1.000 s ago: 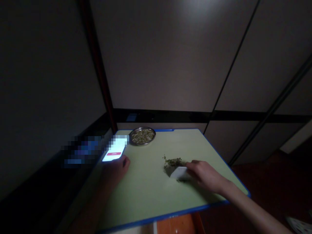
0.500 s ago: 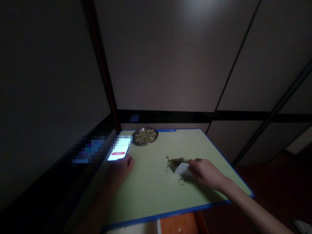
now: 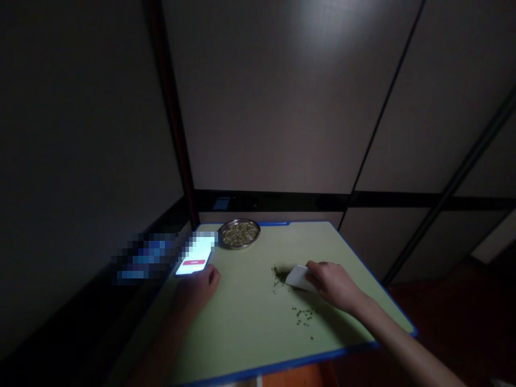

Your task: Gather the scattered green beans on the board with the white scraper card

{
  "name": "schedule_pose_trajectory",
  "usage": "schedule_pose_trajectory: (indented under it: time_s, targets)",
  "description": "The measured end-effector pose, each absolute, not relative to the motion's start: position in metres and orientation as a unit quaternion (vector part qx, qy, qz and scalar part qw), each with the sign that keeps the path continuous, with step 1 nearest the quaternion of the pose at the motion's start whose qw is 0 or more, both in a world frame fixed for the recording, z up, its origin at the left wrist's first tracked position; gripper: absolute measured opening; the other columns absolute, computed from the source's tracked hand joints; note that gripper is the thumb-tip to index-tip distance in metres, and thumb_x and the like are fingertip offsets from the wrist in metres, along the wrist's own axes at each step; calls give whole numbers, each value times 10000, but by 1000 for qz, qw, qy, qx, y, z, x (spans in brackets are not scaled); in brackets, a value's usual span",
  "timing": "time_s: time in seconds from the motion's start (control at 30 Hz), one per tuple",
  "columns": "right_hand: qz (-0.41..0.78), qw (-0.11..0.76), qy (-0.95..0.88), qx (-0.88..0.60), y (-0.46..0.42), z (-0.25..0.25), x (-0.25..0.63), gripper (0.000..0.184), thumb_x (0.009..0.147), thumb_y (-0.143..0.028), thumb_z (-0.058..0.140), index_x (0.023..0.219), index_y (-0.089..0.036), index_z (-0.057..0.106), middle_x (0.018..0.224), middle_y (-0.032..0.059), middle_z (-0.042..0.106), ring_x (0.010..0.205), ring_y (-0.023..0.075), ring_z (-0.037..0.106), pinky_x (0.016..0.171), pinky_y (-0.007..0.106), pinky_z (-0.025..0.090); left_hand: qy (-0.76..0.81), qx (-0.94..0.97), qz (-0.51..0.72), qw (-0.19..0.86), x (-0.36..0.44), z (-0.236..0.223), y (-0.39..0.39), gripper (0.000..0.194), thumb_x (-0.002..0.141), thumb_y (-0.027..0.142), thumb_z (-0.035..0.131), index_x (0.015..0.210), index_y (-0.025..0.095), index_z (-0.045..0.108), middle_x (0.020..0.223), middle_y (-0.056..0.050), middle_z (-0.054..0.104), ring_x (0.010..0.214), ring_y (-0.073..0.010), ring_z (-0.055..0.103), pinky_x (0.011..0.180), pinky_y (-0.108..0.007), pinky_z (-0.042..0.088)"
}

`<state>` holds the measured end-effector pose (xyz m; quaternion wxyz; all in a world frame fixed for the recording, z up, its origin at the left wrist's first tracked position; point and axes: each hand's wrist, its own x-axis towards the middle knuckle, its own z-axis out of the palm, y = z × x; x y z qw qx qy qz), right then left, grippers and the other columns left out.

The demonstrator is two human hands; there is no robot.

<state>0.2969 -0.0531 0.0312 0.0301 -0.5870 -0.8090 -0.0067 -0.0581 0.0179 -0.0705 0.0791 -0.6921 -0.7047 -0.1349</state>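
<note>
My right hand [image 3: 334, 283] grips a flat white card-like piece [image 3: 299, 277], tilted low over the board. Small greenish beans or seeds [image 3: 281, 274] lie in a dark heap at the card's left edge, partly behind it. Another loose scatter of these seeds [image 3: 304, 315] lies nearer to me. My left hand [image 3: 205, 286] rests with curled fingers at the board's left side, just by the lower edge of a lit phone [image 3: 195, 262]. I see nothing in its fingers.
A round metal plate [image 3: 239, 247] with many similar seeds and paler bits stands at the far left. The pale green tabletop [image 3: 250, 322] has a blue rim. Cabinet panels [image 3: 266, 107] rise behind it. An orange thing [image 3: 296, 376] shows below the front edge.
The white card has moved slightly left and away from me, covering more of the far heap. The near scatter looks more spread out. My left hand stays by the phone; the view has shifted slightly.
</note>
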Motion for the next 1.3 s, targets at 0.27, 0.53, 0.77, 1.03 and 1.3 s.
schedule_pose_trajectory:
  time_s: [0.27,0.53,0.77,1.03,1.3]
  targets:
    - [-37,4,-799,-601,-40,37,259,180,923,-285,424,1005,-207,564,933,112,704,837,220,662,659,271,372,-700,-697,-135,80,-60,-70,19,352,880,392,343,777,214,629,651,-42,647,556,-156,553,509,-250,252]
    - [-35,30,-786,-617,-25,39,238,205,909,-301,438,1068,-204,523,936,105,701,835,225,659,664,276,386,-689,-703,-140,106,-60,-73,20,358,875,384,338,779,204,632,633,-48,637,535,-155,526,525,-266,244]
    - [-26,38,-773,-632,-16,29,227,206,911,-294,428,1084,-218,510,946,108,699,842,233,662,656,283,391,-685,-706,-153,92,-61,-73,19,326,867,357,359,766,210,633,641,-47,637,578,-166,545,545,-265,293]
    - [-13,46,-773,-632,-10,21,223,214,892,-287,443,1079,-218,521,935,101,700,837,235,664,662,281,396,-689,-703,-159,76,-60,-75,18,307,871,346,363,767,217,622,625,-35,622,563,-164,541,535,-271,282]
    - [-16,50,-773,-632,-9,17,222,215,900,-276,419,1076,-212,523,927,96,703,834,230,659,650,279,385,-687,-704,-150,102,-60,-74,17,342,885,340,331,754,207,618,660,-45,631,586,-161,532,553,-267,289]
